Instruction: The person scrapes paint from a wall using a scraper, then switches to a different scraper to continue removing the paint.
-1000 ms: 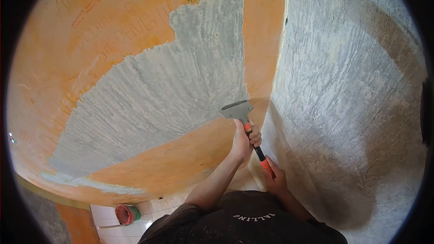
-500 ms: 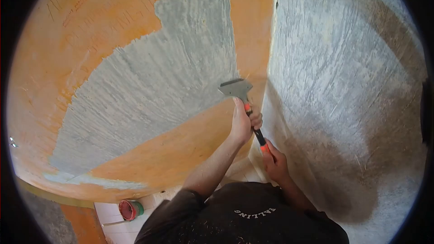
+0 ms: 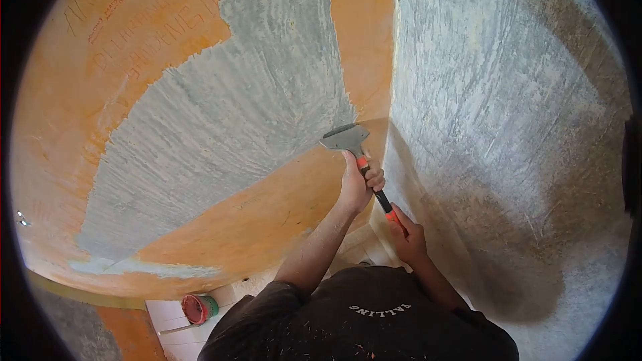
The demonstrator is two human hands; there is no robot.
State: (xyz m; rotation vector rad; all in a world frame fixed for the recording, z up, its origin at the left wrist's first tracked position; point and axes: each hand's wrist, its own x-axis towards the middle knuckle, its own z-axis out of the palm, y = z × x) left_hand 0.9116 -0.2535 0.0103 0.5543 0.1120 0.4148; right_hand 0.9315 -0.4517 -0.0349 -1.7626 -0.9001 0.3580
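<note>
A long-handled scraper [image 3: 346, 138] with a wide grey head and a black and orange handle lies against the wall in front of me. My left hand [image 3: 359, 180] is wrapped round the upper handle, just below the head, with the thumb up along it. Round the lower end of the handle, my right hand [image 3: 406, 235] is closed. The head touches the wall at the lower right edge of a bare grey patch [image 3: 221, 120], where orange paint [image 3: 267, 207] borders it.
A rough grey-white wall [image 3: 495, 93] meets the orange one at a corner on the right and carries a shadow. At the lower left, a red and green bucket [image 3: 199, 308] stands on white floor tiles [image 3: 177, 341]. Writing marks the upper orange wall.
The view has shifted a little, moving the walls slightly left in the frame. The scraper head sits slightly lower on the wall. Both hands keep their hold on the handle.
</note>
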